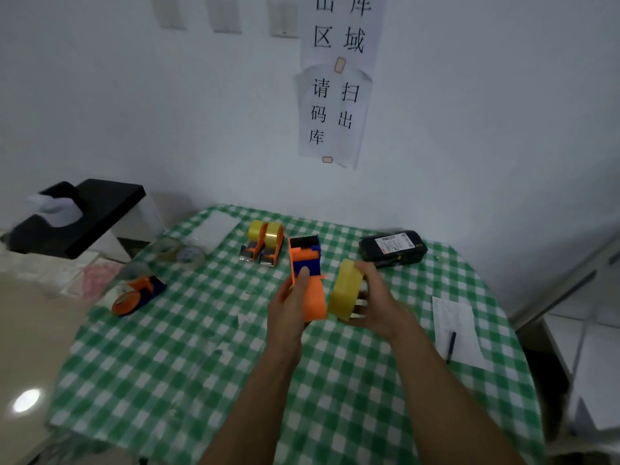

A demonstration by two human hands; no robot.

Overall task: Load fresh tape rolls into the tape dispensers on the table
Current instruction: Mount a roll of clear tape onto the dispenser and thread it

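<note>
Aloft, the left grip (pixel 289 308) clasps an orange dispenser (pixel 306 263); the right grip (pixel 377 298) holds a yellow tape roll (pixel 345 288) beside it.

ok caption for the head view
Left hand holds an orange-and-blue tape dispenser while right hand holds a yellow tape roll beside it.

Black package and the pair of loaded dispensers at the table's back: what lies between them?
In the head view, the dispenser that the left hand holds crosses that stretch. Beside it only checked cloth shows.
</note>
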